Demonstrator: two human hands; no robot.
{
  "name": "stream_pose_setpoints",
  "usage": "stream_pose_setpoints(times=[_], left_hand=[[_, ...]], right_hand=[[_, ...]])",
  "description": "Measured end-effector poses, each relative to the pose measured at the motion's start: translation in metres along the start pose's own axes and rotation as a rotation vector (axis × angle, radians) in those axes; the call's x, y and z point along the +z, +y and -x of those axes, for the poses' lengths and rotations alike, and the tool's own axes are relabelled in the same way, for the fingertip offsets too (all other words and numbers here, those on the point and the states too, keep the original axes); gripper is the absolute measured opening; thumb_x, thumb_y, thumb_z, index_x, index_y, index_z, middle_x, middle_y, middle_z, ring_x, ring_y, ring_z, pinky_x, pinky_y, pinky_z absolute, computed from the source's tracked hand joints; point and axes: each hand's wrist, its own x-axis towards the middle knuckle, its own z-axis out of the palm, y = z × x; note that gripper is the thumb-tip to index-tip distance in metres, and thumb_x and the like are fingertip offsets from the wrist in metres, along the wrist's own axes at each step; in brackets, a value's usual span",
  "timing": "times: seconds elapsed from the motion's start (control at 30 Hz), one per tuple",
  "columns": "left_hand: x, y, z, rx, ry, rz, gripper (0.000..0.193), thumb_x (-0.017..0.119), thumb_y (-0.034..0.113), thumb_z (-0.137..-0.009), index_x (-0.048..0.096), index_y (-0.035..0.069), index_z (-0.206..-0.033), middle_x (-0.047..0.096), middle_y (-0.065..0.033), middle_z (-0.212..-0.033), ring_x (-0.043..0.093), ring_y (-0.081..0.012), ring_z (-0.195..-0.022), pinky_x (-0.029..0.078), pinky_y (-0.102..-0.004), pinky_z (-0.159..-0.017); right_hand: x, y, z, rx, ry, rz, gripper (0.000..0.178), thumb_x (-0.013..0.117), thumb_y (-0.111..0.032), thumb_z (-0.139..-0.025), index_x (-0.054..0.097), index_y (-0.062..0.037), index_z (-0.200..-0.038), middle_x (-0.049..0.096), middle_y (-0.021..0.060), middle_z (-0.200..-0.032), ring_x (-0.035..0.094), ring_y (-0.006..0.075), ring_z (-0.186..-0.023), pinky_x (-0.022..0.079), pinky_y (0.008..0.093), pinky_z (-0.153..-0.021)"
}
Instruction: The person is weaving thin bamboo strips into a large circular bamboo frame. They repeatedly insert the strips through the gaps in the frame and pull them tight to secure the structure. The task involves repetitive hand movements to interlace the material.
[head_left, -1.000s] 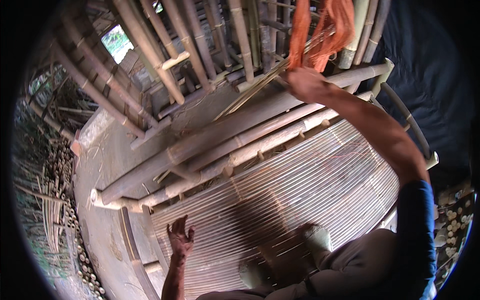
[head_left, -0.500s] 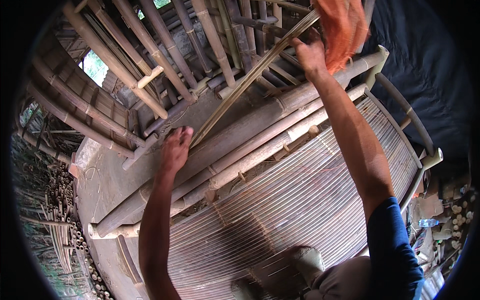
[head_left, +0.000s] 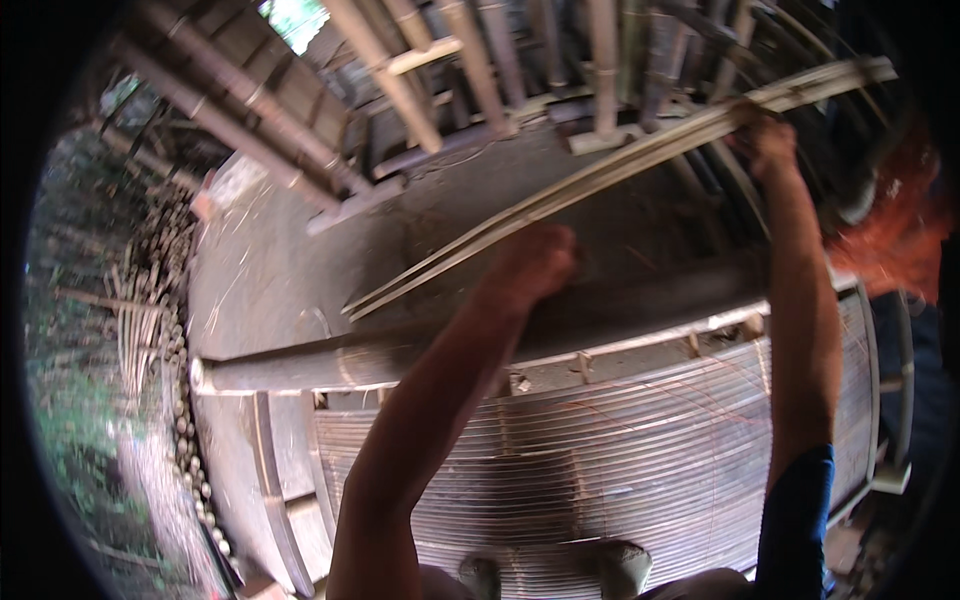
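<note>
My right hand (head_left: 768,145) is closed around a bundle of long, thin split-bamboo strips (head_left: 620,168). The bundle slants from the upper right down to the left, its far-left ends free over the grey floor. Below the strips, apart from them, is my left hand (head_left: 540,260), its fingers looking curled but smeared by motion. Under that hand runs a thick bamboo pole (head_left: 300,362) along the edge of a bamboo-slat bench (head_left: 650,470). An orange cloth or netting (head_left: 895,230), blurred, lies to the right of my right forearm.
Upright bamboo poles (head_left: 605,65) form a frame at the back. A slanted bamboo railing (head_left: 230,120) stands at the upper left. Stacked cut bamboo (head_left: 180,400) lies along the left side, beside greenery. My feet (head_left: 622,568) rest on the slats at the bottom.
The view has turned, bringing the bench level. The strips now lie flatter and lower. My left hand has come away from their lower end, and the orange cloth has left my right hand's side.
</note>
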Motion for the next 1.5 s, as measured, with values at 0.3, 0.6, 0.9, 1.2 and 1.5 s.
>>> stream_pose_setpoints(times=[0.3,0.6,0.9,1.2,1.5], left_hand=[[0.006,0.030,-0.002,0.110,-0.095,-0.165,0.020,0.059,0.023,-0.085,0.070,0.008,-0.079,0.069,-0.0172,-0.087,0.068,-0.0332,-0.083,0.054,-0.0477,-0.077],[-0.036,0.061,0.012,-0.165,-0.055,0.113,0.018,0.062,0.022,-0.085,0.068,0.007,-0.092,0.067,-0.0123,-0.092,0.066,-0.0268,-0.091,0.047,-0.0444,-0.083],[-0.072,0.071,0.007,-0.097,-0.214,0.150,0.014,0.061,0.021,-0.086,0.068,0.009,-0.090,0.067,-0.0084,-0.087,0.065,-0.0224,-0.087,0.042,-0.0418,-0.084],[-0.054,0.072,0.013,-0.119,-0.086,0.178,0.015,0.059,0.023,-0.088,0.067,0.010,-0.087,0.067,-0.0075,-0.085,0.064,-0.0216,-0.086,0.040,-0.0409,-0.084],[-0.052,0.071,0.014,-0.123,-0.064,0.230,0.015,0.059,0.023,-0.088,0.067,0.010,-0.087,0.067,-0.0080,-0.085,0.064,-0.0224,-0.086,0.040,-0.0419,-0.085]], right_hand=[[0.002,0.041,-0.116,0.032,-0.241,0.081,0.042,0.060,-0.039,-0.095,0.058,-0.0123,-0.126,0.064,-0.0001,-0.120,0.059,0.0120,-0.109,0.050,0.0335,-0.088],[0.005,0.056,-0.104,0.158,-0.213,0.316,0.051,0.062,-0.047,-0.092,0.059,-0.0164,-0.133,0.060,0.0004,-0.115,0.059,0.0117,-0.098,0.050,0.0310,-0.080],[-0.004,0.002,-0.082,0.326,-0.162,0.682,0.048,0.060,-0.055,-0.089,0.058,-0.0238,-0.125,0.047,-0.0094,-0.066,0.046,0.0036,-0.051,0.044,0.0229,-0.056],[-0.049,0.013,-0.110,0.317,-0.234,0.474,0.032,0.064,-0.054,-0.086,0.058,-0.0227,-0.090,0.048,-0.0088,-0.066,0.048,0.0049,-0.055,0.047,0.0276,-0.061],[-0.047,0.009,-0.094,0.290,-0.302,0.566,0.047,0.059,-0.038,-0.094,0.048,-0.0212,-0.136,0.051,-0.0091,-0.074,0.049,0.0029,-0.060,0.045,0.0210,-0.059]])
